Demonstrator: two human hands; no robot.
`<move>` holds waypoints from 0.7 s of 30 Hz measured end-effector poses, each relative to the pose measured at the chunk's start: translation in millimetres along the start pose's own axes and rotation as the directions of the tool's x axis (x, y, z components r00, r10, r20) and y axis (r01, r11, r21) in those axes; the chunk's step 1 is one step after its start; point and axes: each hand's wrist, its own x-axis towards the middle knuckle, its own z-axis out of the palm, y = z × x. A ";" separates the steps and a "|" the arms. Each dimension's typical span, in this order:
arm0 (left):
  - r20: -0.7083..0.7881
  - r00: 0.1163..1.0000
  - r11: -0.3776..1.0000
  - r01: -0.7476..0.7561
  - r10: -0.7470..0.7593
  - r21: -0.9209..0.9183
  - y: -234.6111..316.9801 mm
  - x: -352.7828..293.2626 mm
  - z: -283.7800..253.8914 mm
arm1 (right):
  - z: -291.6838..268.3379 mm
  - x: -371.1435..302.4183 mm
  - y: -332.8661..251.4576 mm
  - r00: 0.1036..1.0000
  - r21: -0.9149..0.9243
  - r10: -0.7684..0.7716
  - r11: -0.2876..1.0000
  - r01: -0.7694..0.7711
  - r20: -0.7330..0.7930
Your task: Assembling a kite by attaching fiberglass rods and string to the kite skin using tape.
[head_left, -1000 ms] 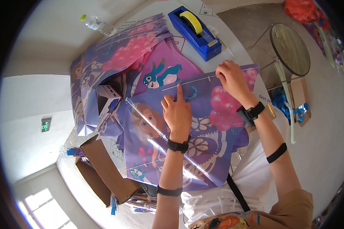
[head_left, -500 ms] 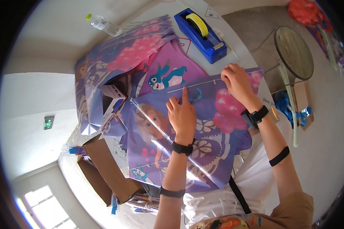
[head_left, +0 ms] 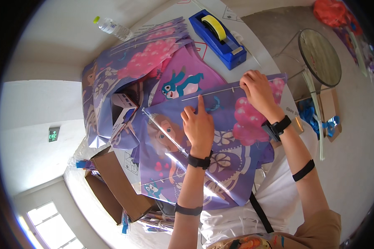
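Across the table in front of me lies a purple printed sheet (head_left: 232,166) with cartoon figures, pink balloons and thin white rods, resembling a kite. My left hand (head_left: 198,128) rests on it, index finger stretched toward the white rod (head_left: 212,94) along the far edge, the other fingers partly bent. At that same edge, farther right, the bent fingers of my right hand (head_left: 257,91) pinch the sheet; whether the rod is in them too is hidden. Another stack of similar purple sheets (head_left: 149,58) lies beyond to the left, partly folded over a small printed box (head_left: 122,110).
A blue tape dispenser (head_left: 232,60) with yellow tape stands at the far side, near a plastic bottle (head_left: 112,27). An open cardboard box (head_left: 122,182) is at the left. To the right are a round stool (head_left: 320,58) and a carton (head_left: 330,112) with blue material.
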 end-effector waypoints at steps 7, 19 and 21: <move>0.003 1.000 1.000 -0.010 0.010 0.025 -2.7 0.7 3.0 | 0.6 0.4 -0.7 1.000 0.014 0.002 1.000 -0.001 -0.019; 0.051 0.999 0.999 -0.003 0.002 0.037 -0.8 2.2 1.1 | -5.6 2.3 -12.0 1.000 0.029 0.016 0.999 -0.017 0.025; 0.015 1.000 0.998 -0.005 0.004 0.060 0.7 2.3 1.7 | -2.1 1.5 -11.5 1.000 0.021 -0.002 1.000 0.001 0.016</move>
